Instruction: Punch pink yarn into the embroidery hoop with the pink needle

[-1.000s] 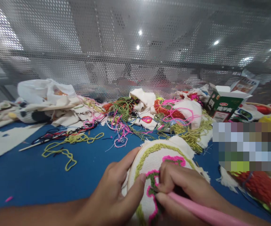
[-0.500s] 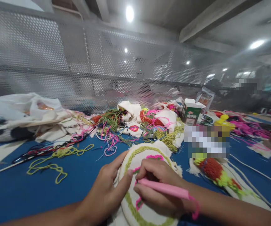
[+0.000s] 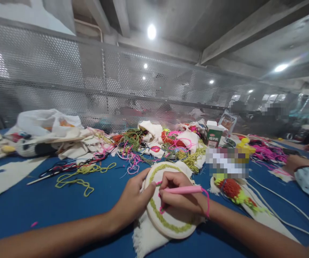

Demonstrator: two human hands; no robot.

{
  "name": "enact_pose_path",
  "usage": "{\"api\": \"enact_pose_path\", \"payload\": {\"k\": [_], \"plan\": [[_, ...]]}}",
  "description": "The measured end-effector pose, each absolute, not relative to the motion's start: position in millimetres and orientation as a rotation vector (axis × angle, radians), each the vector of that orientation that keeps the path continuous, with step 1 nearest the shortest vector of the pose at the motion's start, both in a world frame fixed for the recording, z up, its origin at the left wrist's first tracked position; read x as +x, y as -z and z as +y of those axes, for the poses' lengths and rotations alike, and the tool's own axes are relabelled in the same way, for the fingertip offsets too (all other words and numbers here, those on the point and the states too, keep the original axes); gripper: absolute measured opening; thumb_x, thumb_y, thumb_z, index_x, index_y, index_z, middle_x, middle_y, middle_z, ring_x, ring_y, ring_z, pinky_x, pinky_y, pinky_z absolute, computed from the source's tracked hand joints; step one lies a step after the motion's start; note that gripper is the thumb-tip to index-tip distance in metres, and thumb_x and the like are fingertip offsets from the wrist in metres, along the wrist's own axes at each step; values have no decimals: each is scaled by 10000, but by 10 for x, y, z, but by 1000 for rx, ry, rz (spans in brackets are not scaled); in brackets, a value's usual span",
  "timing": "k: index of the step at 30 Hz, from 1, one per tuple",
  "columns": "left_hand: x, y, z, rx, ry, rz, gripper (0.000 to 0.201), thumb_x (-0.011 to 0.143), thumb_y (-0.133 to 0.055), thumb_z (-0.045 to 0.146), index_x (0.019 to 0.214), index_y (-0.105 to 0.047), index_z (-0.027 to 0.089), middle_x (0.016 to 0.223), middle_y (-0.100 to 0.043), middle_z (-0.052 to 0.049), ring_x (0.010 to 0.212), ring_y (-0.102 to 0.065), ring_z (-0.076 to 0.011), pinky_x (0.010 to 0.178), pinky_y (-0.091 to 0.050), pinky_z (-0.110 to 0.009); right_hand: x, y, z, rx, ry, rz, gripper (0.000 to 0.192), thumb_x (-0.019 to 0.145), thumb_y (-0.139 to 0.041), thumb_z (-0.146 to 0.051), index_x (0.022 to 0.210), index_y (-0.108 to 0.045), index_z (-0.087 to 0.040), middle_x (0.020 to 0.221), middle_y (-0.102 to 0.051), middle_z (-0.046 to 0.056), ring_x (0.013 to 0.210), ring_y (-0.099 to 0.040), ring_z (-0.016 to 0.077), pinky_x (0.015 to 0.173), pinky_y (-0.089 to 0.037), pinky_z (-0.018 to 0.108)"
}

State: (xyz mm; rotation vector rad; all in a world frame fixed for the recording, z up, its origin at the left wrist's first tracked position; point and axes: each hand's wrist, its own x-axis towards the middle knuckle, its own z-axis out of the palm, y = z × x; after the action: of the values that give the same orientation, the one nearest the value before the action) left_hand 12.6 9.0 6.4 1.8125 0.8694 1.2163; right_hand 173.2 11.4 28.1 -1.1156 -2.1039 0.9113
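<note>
Yarn tangles (image 3: 133, 145) crowd behind the hoop (image 3: 167, 224); left hand (image 3: 134, 200) steadies it, right hand (image 3: 181, 199) clenches a punch needle (image 3: 182, 190).

Barely any legible writing. Green-and-white carton (image 3: 213, 137) standing at the far side of the blue surface (image 3: 36, 204): a small red logo patch and pale characters on its front, too small and blurred to make out. Printed packet (image 3: 227, 123) leaning behind it: pictures and print, likewise unreadable. Elsewhere only pixelated patches.
</note>
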Motion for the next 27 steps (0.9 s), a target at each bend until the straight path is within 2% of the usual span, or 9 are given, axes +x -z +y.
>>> {"api": "enact_pose_path", "payload": {"k": [4,10,17,24,27], "plan": [[137,-49,109,1788,-1220,879,359,808,-464,243,1141,-540,131,1057,-646,-72,916,-587,-215,833,-446,-343,1729,-272,115,-1079,-1034,-2038,93,630,-469,-83,633,-444,-172,564,-554,-35,520,-521,80,484,-372,174],[136,-53,100,1778,-1188,898,371,814,-454,237,1158,-516,111,1083,-632,-78,965,-574,-214,858,-431,-332,1743,-251,93,-1087,-939,-2033,72,637,-504,-99,626,-468,-160,571,-528,-38,510,-462,62,459,-339,159],[141,-47,106,1771,-1168,909,374,810,-446,219,1163,-514,114,1058,-639,-65,910,-583,-207,812,-446,-317,1746,-233,82,-1039,-1021,-1984,75,647,-504,-93,643,-469,-160,582,-543,-38,512,-492,64,464,-355,162],[134,-48,99,1762,-1164,899,368,815,-442,226,1160,-515,121,1071,-632,-63,956,-572,-215,832,-441,-326,1752,-221,108,-1062,-1054,-1917,89,643,-526,-102,616,-465,-161,592,-554,-29,540,-539,82,492,-404,181],[131,-38,107,1743,-1155,906,380,811,-445,222,1172,-503,120,1069,-633,-67,940,-578,-216,822,-449,-338,1746,-223,117,-1031,-1162,-1827,98,642,-526,-102,608,-453,-159,576,-543,-35,511,-546,80,480,-416,187]]}}
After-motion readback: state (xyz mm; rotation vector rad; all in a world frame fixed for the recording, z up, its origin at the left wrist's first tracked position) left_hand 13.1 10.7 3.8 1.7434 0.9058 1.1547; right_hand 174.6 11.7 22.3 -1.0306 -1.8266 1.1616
